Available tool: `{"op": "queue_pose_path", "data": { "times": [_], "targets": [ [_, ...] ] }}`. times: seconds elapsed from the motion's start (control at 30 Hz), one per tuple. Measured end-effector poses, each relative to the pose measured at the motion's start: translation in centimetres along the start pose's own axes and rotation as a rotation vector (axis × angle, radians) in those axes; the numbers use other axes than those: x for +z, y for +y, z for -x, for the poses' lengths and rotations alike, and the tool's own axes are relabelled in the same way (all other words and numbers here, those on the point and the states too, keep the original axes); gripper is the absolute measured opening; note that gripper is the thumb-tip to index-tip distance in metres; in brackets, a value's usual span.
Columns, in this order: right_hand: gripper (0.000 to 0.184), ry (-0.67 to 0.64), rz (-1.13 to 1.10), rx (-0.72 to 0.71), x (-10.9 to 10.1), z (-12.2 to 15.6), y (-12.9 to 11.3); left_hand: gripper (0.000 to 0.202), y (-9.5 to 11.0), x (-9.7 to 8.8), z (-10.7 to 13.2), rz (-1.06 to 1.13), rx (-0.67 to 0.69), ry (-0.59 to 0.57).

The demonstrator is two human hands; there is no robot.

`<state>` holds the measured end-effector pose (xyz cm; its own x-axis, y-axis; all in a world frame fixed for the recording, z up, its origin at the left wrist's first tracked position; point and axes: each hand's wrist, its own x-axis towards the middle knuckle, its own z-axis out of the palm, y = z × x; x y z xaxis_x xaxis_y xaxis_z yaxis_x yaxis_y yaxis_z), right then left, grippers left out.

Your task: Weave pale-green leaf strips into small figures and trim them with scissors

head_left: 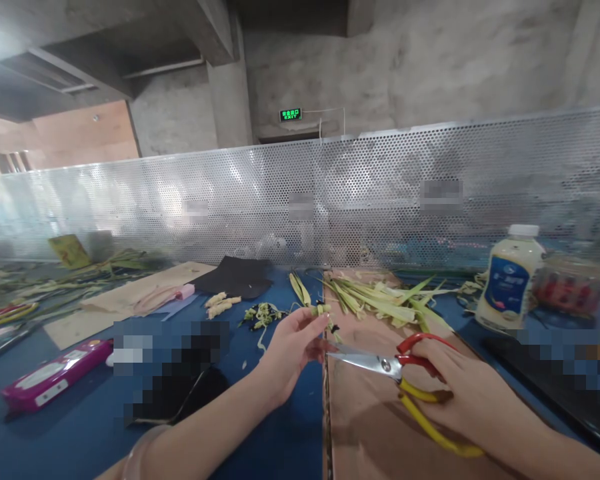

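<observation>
Red- and yellow-handled scissors [367, 361] are gripped in my right hand [473, 383], its fingers through the handles. Their blades point left, with the tips at the fingers of my left hand [287, 353]. Between thumb and fingertips, my left hand pinches a small piece of green plant stalk [321, 310]; its lower part is hidden by the fingers. Just beyond both hands, long pale-green leaves [390, 297] lie in a loose pile on a sheet of cardboard [380, 427]. Small green and dark clippings [263, 315] are scattered left of my left hand.
Pale peeled pieces [221, 304] lie farther left, near black sheets [237, 275]. A purple device [57, 375] and a dark, blurred-out object [180, 373] rest on the blue tabletop [280, 433]. At right stand a bottle [509, 280] and a jar [573, 287]. A perforated metal screen [260, 193] closes the back.
</observation>
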<state>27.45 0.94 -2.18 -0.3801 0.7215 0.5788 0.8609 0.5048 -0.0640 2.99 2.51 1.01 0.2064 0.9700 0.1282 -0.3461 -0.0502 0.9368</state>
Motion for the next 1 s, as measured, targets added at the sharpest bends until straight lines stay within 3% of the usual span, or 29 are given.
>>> {"op": "queue_pose_path", "data": {
  "times": [0.47, 0.63, 0.9, 1.0],
  "targets": [
    [0.022, 0.011, 0.060, -0.016, 1.0, 0.3, 1.3, 0.015, -0.2, -0.2, -0.2, 0.030, 0.022, 0.013],
    [0.033, -0.013, -0.017, 0.022, 0.6, 0.0, 1.1, 0.017, -0.3, -0.4, -0.2, 0.029, 0.021, 0.017],
    [0.027, 0.032, 0.064, -0.143, 0.4, -0.4, 1.2, 0.017, -0.2, -0.3, -0.1, 0.045, 0.043, 0.022],
    [0.027, 0.035, 0.092, -0.137, 0.4, -0.5, 1.1, 0.017, -0.1, -0.2, -0.1, 0.035, 0.038, 0.023]
  ]
}}
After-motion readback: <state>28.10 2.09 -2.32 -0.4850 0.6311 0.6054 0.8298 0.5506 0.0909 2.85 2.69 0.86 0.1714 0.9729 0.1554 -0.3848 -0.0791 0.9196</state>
